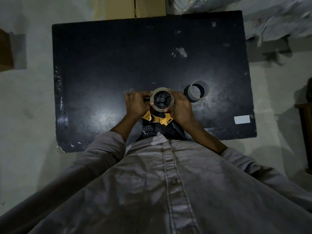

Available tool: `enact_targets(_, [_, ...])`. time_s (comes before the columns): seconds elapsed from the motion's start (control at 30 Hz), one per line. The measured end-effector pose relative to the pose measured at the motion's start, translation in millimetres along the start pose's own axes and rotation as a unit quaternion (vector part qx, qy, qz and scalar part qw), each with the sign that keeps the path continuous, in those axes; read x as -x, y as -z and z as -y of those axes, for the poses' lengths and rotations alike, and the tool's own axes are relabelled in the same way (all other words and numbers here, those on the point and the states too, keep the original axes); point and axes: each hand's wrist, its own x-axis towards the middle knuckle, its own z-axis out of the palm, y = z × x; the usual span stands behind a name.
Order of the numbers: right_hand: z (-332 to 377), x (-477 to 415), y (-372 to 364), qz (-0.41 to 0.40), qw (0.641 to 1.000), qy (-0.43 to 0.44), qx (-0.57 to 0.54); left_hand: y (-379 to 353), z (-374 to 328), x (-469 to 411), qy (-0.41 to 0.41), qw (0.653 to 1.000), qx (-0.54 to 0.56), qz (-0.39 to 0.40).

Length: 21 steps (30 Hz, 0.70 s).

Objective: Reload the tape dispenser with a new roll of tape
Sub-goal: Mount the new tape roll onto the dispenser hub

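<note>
Black table (104,65) fills the view under a grey buttoned shirt (168,183). Above its near edge the yellow tape dispenser (158,119) carries a tape roll (162,99) on its hub, left hand (137,103) and right hand (181,107) clamped on the roll's sides. An empty cardboard core (196,90) stands just right of them.

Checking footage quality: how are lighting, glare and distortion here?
Head view: dim overall; glare patches on the black table beside the tape roll; wide-angle bending at the edges; top right corner smeared; both hands fairly sharp.
</note>
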Motion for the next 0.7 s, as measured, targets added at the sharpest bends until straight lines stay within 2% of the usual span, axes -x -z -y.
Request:
enact_targets(0.2, [4, -5, 3, 0.024, 0.999, -0.024, 0.018, 11, -11, -11, 0.029, 0.998, 0.015, 0.058])
enact_targets(0.33, [1, -6, 10, 0.042, 0.996, 0.005, 0.072, -11, 9, -51, -0.016, 0.989, -0.059, 0.132])
enact_targets(0.4, [-2, -3, 11, 0.027, 0.996, 0.011, 0.087, -11, 2, -51, -0.027, 0.991, -0.051, 0.124])
enact_targets(0.53, [-10, 5, 9, -0.013, 0.998, 0.018, 0.064, 20, -33, -16, -0.037, 0.992, 0.034, 0.117])
enact_targets(0.7, [-12, 7, 9, 0.034, 0.996, 0.028, 0.079, 9, -5, -4, -0.032, 0.996, 0.035, 0.070])
